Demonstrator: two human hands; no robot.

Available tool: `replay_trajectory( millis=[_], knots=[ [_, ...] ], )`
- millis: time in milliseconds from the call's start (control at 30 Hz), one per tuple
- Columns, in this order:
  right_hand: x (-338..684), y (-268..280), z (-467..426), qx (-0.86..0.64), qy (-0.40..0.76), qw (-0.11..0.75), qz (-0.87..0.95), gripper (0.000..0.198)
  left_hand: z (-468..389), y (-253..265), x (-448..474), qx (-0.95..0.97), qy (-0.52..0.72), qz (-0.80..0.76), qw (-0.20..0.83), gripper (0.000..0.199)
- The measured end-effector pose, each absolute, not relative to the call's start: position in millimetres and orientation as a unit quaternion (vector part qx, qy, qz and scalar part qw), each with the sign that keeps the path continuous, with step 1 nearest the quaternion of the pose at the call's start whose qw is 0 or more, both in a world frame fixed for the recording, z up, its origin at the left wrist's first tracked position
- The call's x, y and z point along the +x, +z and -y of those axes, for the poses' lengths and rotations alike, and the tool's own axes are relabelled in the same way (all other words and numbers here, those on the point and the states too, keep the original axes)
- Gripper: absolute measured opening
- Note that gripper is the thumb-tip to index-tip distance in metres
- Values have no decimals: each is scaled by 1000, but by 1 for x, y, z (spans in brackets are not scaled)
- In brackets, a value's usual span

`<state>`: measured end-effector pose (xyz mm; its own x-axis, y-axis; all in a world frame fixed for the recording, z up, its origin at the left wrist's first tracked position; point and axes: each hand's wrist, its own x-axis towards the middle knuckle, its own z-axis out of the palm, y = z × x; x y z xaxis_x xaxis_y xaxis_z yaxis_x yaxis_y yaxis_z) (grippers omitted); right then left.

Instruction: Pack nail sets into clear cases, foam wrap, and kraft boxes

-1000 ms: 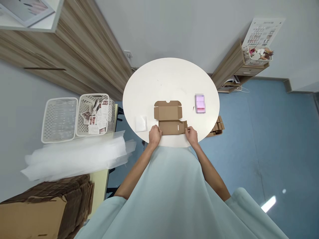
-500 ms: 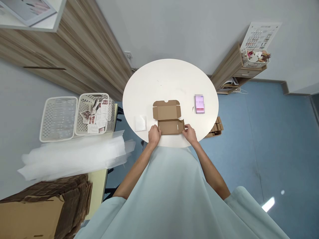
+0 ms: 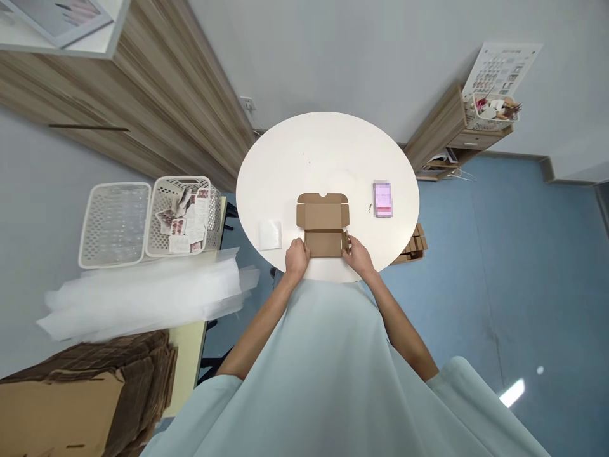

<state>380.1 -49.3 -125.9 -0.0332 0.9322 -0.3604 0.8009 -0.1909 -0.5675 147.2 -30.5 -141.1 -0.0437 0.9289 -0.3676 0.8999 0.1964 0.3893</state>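
A small brown cardboard box (image 3: 323,244) lies near the front edge of the white oval table (image 3: 328,139), its lid (image 3: 322,216) folded back and its side flaps spread. My left hand (image 3: 297,257) is closed on the box's left wall. My right hand (image 3: 358,255) grips the right end wall, fingers on its upper edge and thumb low at the near corner. To the left of the box lies a flat clear-white packet (image 3: 269,235). On the right is a pink-purple rectangular item (image 3: 382,198), blurred by pixelation.
To the left, a white basket (image 3: 114,225) of clear plastic pieces and another basket (image 3: 178,216) of printed cards stand beside white wrapping sheets (image 3: 143,292). Flattened cardboard (image 3: 61,412) is stacked lower left. Small boxes (image 3: 413,246) sit beyond the table's right edge.
The box's right end flap, which leaned outward, now stands folded up. My right hand moved slightly left with it, and the lid looks straighter. My left hand stays at the left wall.
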Motion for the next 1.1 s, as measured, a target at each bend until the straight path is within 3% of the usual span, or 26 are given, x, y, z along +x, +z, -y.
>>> replay_trajectory(
  millis=[133, 367, 667, 900, 1100],
  knots=[
    [365, -122, 46, -685, 341, 81, 639, 60, 31, -141, 148, 629, 28, -725, 280, 11],
    [364, -130, 34, -729, 320, 54, 603, 19, 32, -142, 148, 634, 24, -722, 276, 12],
    [346, -126, 23, -747, 255, -59, 611, 25, 33, -140, 149, 625, 10, -729, 278, 9],
    [353, -123, 24, -745, 259, -61, 611, 22, 29, -143, 142, 609, 13, -739, 288, 4],
    [359, -124, 27, -745, 266, -61, 609, 22, 29, -143, 137, 596, 18, -748, 290, 13]
  ],
)
